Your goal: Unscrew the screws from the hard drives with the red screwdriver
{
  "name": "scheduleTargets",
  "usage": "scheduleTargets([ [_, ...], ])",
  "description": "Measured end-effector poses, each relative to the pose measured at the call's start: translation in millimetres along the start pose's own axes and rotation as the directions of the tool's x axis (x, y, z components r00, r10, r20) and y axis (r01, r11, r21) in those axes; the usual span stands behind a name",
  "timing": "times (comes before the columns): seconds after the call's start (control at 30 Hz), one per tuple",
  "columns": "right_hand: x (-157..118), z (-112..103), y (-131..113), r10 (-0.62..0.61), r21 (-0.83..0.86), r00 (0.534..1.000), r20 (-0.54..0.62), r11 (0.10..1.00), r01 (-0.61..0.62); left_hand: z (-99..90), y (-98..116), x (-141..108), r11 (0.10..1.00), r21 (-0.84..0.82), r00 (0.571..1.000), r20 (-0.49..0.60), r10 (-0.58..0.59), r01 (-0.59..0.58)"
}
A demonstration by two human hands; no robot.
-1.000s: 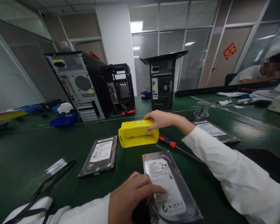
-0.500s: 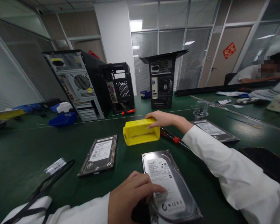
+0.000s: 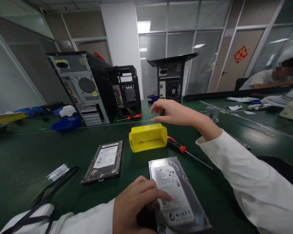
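Observation:
A silver hard drive [image 3: 177, 195] with a white label lies in front of me. My left hand [image 3: 141, 201] holds it at its left edge, index finger stretched over the label, the other fingers curled and partly hidden. My right hand [image 3: 171, 112] hovers above and behind a yellow plastic bin [image 3: 148, 138], fingers bent but apart, nothing between them. The bin rests on its side, its opening facing me. Beside it lies a red-and-black screwdriver [image 3: 180, 147], shaft pointing right. To the left is a second hard drive [image 3: 104, 161].
Computer cases [image 3: 86, 86] stand at the back of the green table [image 3: 63, 146], one a stripped frame [image 3: 127, 91]. Another screwdriver [image 3: 134, 116] lies before them. A blue bin [image 3: 66, 123] sits left, a clear cup [image 3: 212, 113] right. A person [image 3: 258, 79] sits at far right.
My right hand has let go of the yellow bin and lifted up and away from it. The bin stays in place. My left hand remains on the hard drive.

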State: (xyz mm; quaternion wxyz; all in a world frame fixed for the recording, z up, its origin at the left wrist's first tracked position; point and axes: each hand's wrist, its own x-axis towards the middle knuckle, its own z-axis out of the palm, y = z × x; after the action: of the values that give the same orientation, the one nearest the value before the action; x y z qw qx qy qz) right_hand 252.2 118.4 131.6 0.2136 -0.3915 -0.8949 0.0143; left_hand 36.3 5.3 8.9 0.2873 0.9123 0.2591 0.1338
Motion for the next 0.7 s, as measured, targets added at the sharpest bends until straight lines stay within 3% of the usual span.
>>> scheduleTargets([
  [0.1,-1.8,-5.4,-15.5,0.019,-0.008,0.974,0.224,1.0,-0.018,-13.5,-11.8,7.5,0.987,0.146,0.98,-0.194,-0.038,0.067],
  [0.17,0.1,3.9,-18.6,0.063,-0.059,0.923,0.38,0.997,-0.044,-28.0,-24.8,12.5,0.941,0.288,0.934,-0.352,-0.065,0.175],
  [0.23,3.9,20.6,-18.1,0.101,-0.095,0.884,0.456,0.993,-0.064,-45.6,-39.6,15.7,0.864,0.436,0.88,-0.474,-0.019,0.253],
  [0.37,9.7,55.8,-22.0,0.203,-0.201,0.809,0.552,0.974,-0.107,-75.0,-62.2,19.9,0.702,0.622,0.822,-0.562,0.092,0.347],
  [0.47,8.9,71.7,-32.8,0.279,-0.275,0.761,0.585,0.952,-0.136,-82.1,-69.4,26.1,0.692,0.658,0.823,-0.544,0.162,0.299],
  [0.53,7.3,77.8,-38.9,0.282,-0.299,0.782,0.557,0.946,-0.129,-80.6,-72.2,31.0,0.692,0.677,0.845,-0.502,0.186,0.25],
  [0.7,8.2,94.3,-35.6,0.239,-0.334,0.895,0.378,0.936,-0.109,-72.3,-81.4,35.8,0.764,0.616,0.865,-0.474,0.164,0.193],
])
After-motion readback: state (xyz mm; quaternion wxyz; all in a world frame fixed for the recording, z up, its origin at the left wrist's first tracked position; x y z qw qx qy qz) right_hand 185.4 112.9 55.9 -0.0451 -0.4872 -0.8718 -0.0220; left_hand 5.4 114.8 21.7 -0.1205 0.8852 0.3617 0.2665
